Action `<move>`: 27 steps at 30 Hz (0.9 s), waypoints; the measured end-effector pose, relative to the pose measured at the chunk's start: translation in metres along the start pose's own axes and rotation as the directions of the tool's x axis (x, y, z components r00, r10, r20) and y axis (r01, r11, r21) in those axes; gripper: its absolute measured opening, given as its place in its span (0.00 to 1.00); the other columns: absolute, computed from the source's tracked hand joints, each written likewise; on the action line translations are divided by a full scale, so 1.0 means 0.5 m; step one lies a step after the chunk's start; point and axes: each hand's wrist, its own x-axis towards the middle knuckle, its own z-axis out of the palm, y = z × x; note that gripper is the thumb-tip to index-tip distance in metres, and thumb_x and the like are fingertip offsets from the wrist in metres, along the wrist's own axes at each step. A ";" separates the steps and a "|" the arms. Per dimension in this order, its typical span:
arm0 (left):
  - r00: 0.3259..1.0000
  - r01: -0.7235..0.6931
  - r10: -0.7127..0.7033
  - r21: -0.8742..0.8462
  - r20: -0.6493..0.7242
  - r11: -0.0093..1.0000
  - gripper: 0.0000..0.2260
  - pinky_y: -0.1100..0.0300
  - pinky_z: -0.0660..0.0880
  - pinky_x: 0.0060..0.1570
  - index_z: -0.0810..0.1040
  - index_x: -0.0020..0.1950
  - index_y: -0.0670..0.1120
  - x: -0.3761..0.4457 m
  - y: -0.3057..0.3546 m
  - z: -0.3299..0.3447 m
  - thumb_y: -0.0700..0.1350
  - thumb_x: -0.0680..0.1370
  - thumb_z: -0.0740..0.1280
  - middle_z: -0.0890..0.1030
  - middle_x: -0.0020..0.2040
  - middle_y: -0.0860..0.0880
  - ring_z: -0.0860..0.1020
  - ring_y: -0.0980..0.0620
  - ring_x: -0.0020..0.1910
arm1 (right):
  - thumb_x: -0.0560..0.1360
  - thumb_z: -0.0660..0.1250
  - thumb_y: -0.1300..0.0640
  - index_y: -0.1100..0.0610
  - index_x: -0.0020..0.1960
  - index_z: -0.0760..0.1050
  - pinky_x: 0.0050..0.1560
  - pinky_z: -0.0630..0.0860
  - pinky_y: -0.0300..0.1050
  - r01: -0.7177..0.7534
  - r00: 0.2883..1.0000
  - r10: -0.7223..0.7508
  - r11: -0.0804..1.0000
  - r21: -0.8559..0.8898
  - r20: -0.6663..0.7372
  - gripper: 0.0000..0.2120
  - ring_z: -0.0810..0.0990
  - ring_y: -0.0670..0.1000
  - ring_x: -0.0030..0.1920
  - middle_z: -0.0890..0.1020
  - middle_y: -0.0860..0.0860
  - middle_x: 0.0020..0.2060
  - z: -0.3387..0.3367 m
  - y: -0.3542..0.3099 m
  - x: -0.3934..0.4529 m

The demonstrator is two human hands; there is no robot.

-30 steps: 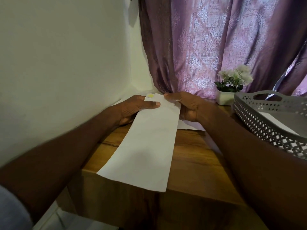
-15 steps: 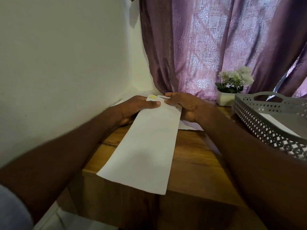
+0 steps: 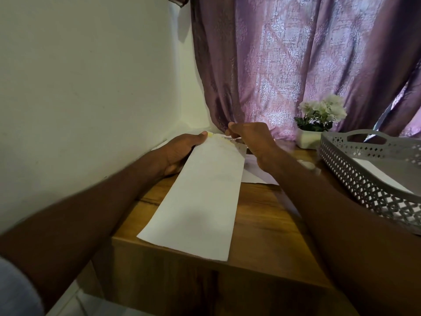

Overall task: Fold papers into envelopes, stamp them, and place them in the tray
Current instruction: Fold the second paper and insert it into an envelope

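A brown wooden table [image 3: 262, 220] stands in a corner, with a plain white wall [image 3: 79, 87] on one side and a shiny purple curtain [image 3: 296, 65] with a swirly pattern behind it. The wood is smooth and has dark lines in it.

A long, thin folded white paper [image 3: 200, 201] lies in the middle of the table. Its near end sticks out over the table's front edge. It is flat and shaped like a long strip.

The left hand [image 3: 180, 151] holds the far end of the paper, thumb on top and fingers curled under it. The right hand [image 3: 250, 140] is at the same end, just beside the left hand, with its fingers bent and pinching the paper's far edge. That spot is blurry, with a bit of yellow showing.

More white sheets [image 3: 257, 174] lie flat under the paper's far end, partly hidden by the right arm.

To the right of the paper sits a grey plastic tray [image 3: 364, 179] with little holes all over its walls and a handle hole. Something white lies inside it. Past the tray, near the curtain, is a small white pot of white flowers [image 3: 319, 119].
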 end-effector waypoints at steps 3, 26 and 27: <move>1.000 0.000 0.000 -0.007 -0.003 1.000 0.20 0.58 0.83 0.42 0.78 0.67 0.42 -0.003 0.001 0.001 0.56 0.83 0.65 0.86 0.54 0.44 0.86 0.48 0.47 | 0.78 0.70 0.49 0.54 0.39 0.86 0.44 0.73 0.41 0.038 0.999 -0.039 0.996 -0.082 -0.018 0.13 0.82 0.46 0.43 0.87 0.46 0.40 0.002 0.003 0.001; 1.000 -0.012 0.013 0.128 -0.010 0.992 0.18 0.59 0.80 0.39 0.80 0.56 0.44 -0.014 0.013 0.004 0.59 0.83 0.63 0.85 0.44 0.46 0.84 0.51 0.38 | 0.78 0.67 0.38 0.58 0.44 0.87 0.35 0.71 0.39 -0.012 0.992 0.038 0.976 -0.215 0.117 0.23 0.78 0.47 0.38 0.83 0.48 0.38 0.008 -0.011 -0.027; 1.000 -0.022 0.022 0.128 -0.002 0.992 0.18 0.60 0.80 0.36 0.81 0.55 0.45 -0.016 0.013 0.005 0.58 0.84 0.62 0.86 0.42 0.47 0.85 0.53 0.36 | 0.78 0.67 0.38 0.57 0.43 0.86 0.36 0.71 0.40 -0.010 0.992 0.036 0.977 -0.215 0.117 0.23 0.78 0.47 0.38 0.83 0.48 0.38 0.008 -0.011 -0.026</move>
